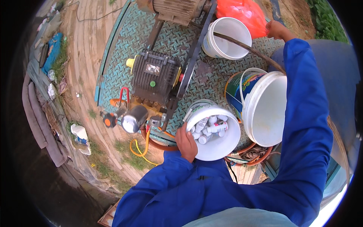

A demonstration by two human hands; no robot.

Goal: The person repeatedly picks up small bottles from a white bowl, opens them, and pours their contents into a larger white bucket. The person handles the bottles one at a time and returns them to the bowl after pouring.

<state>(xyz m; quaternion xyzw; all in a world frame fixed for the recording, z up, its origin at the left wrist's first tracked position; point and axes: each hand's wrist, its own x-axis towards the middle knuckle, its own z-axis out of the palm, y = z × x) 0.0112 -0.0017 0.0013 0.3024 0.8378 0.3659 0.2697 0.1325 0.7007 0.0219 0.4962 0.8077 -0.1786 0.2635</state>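
Observation:
My left hand [186, 143] grips the left side of a white bucket [216, 151], which tilts toward me near the front edge of the metal deck. Inside the bucket lie several small white bottles [210, 128], some with coloured labels. At the far right my right arm reaches out, and my right hand [280, 31] is closed on the edge of a red plastic bag [242, 16]. The bag's contents are hidden. Beside it stands another white bucket [230, 38] with a long wooden stick [251, 49] across its mouth.
A larger white bucket with a handle [266, 113] lies tilted beneath my right forearm. A pump [155, 75] and a motor [176, 10] sit on the patterned green metal deck [117, 60]. Orange hose [261, 157] is at the deck's front. A large blue barrel [336, 72] stands at right.

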